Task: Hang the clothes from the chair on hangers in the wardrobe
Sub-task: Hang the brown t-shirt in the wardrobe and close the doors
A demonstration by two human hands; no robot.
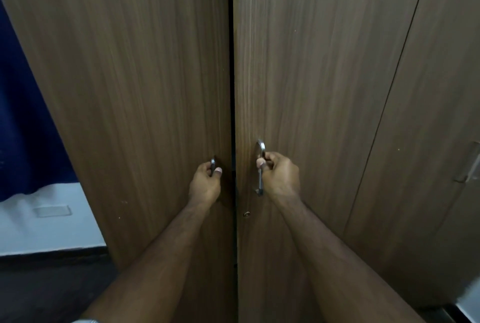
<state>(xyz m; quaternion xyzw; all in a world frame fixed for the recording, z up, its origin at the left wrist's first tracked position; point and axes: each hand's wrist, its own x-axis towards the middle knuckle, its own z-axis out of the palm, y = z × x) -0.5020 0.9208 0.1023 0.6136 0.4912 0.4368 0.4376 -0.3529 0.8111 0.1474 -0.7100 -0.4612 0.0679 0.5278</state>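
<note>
A: Here is the tall brown wood-grain wardrobe (155, 89), two doors meeting at a thin dark gap down the middle. The person stands square to it with both arms out.

B: And both hands are on the hardware. The left hand (205, 182) has its fingers curled round the small metal handle on the left door (213, 164); the right hand (279, 174) grips the curved silver bar handle on the right door (260, 167), fingers wrapped tight.

A: So it looks like the doors are the step in hand, though opening or closing, I can't say.

B: If opening, the next move calls for an even pull outward on both handles, stepping back to give them room.

A: No clothes, chair or hangers in view.

B: Just a small round keyhole (246, 214) below the right handle, a dark blue curtain (26, 115) on the left, and a third door further right.
</note>
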